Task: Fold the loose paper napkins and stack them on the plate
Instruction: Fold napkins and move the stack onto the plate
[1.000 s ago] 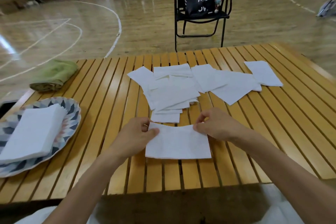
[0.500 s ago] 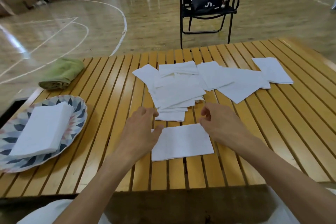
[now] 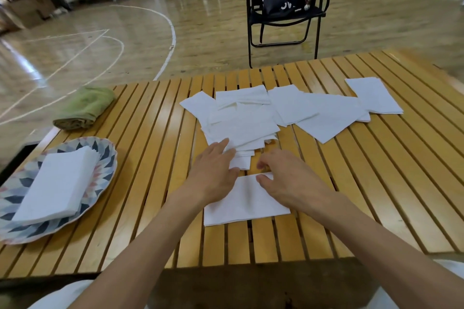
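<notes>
Napkins (image 3: 241, 118) lie loose under your flat left hand (image 3: 213, 173); your right hand (image 3: 283, 178), fingers loosely curled, rests on the folded napkin (image 3: 244, 204), gripping nothing.

Slatted wooden table (image 3: 376, 195), yellow-orange. Patterned plate (image 3: 105, 173) at left edge, holding a stack of folded napkins (image 3: 55, 185). Rolled green towel (image 3: 85, 108) at far left. Loose pile of white paper napkins (image 3: 288, 113) spread across the middle and right. One folded napkin (image 3: 243, 206) lies alone at the near edge, just in front of the pile.
</notes>
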A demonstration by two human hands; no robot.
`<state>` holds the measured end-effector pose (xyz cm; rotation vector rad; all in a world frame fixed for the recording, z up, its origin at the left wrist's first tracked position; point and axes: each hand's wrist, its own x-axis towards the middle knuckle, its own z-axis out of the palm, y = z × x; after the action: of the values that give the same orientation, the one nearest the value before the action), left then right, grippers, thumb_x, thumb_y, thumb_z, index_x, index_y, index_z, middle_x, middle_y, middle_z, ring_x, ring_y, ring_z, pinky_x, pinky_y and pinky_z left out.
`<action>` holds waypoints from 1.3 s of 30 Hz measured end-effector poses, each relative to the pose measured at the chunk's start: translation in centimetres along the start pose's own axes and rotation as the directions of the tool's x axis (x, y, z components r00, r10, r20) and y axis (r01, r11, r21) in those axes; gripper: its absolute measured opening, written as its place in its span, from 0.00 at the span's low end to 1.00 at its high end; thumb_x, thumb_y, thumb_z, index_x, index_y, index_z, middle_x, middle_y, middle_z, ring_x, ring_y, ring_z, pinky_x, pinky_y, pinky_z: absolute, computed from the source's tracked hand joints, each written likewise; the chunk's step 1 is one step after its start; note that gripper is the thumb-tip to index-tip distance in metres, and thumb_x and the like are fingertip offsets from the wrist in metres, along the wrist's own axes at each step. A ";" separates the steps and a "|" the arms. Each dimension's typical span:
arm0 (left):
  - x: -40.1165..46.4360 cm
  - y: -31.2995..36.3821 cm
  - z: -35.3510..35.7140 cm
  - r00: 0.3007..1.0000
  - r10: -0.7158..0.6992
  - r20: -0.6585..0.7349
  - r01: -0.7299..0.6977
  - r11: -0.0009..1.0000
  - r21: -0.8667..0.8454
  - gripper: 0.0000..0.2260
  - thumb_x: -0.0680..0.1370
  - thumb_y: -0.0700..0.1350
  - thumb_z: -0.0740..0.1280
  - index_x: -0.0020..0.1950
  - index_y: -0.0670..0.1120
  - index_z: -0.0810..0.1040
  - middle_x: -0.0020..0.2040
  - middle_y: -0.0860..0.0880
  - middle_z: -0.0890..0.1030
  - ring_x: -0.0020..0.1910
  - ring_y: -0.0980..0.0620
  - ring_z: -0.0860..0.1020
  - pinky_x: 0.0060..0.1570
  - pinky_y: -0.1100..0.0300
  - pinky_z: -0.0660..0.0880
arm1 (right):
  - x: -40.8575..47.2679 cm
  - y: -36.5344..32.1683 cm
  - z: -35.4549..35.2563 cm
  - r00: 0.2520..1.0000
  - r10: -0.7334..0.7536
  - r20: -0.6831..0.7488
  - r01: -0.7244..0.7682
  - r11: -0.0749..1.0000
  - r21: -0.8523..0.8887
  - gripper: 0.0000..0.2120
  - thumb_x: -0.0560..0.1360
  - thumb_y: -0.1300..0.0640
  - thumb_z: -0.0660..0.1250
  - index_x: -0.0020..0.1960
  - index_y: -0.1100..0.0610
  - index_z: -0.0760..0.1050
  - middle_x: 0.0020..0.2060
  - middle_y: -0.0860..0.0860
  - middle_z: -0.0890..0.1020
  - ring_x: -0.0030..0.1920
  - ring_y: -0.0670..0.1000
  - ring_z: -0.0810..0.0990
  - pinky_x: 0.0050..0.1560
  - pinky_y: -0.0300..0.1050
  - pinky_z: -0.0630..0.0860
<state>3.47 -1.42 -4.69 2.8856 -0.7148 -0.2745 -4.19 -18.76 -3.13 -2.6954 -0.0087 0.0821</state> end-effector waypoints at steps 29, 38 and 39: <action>-5.8 -1.6 -3.9 0.779 -0.075 -0.622 -0.383 0.729 -0.567 0.14 0.77 0.40 0.72 0.60 0.45 0.74 0.57 0.50 0.76 0.53 0.53 0.80 0.44 0.60 0.81 | 0.5 0.2 -1.7 0.978 -0.009 -0.210 0.125 0.829 0.545 0.03 0.78 0.55 0.70 0.45 0.53 0.81 0.41 0.47 0.81 0.41 0.45 0.79 0.39 0.41 0.75; -5.9 -1.7 -3.8 0.925 -0.282 -0.252 -0.063 0.543 -0.837 0.20 0.78 0.41 0.71 0.68 0.48 0.70 0.44 0.49 0.84 0.44 0.57 0.84 0.44 0.59 0.81 | 0.8 1.1 -2.2 0.982 0.177 -0.063 -0.051 0.576 0.816 0.09 0.76 0.59 0.73 0.56 0.58 0.80 0.48 0.51 0.87 0.48 0.51 0.87 0.54 0.53 0.83; -6.0 -1.8 -3.7 0.940 -0.277 -0.197 -0.015 0.545 -0.839 0.22 0.78 0.42 0.71 0.69 0.49 0.70 0.45 0.50 0.84 0.44 0.57 0.84 0.45 0.59 0.80 | 0.8 1.1 -2.2 0.981 0.189 -0.041 -0.071 0.550 0.832 0.09 0.77 0.59 0.73 0.57 0.57 0.80 0.48 0.50 0.88 0.49 0.50 0.87 0.54 0.51 0.83</action>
<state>-0.11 3.42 -0.59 1.9614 -0.1845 -0.1141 -3.30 -20.67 -1.68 -1.7158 0.2209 -0.0399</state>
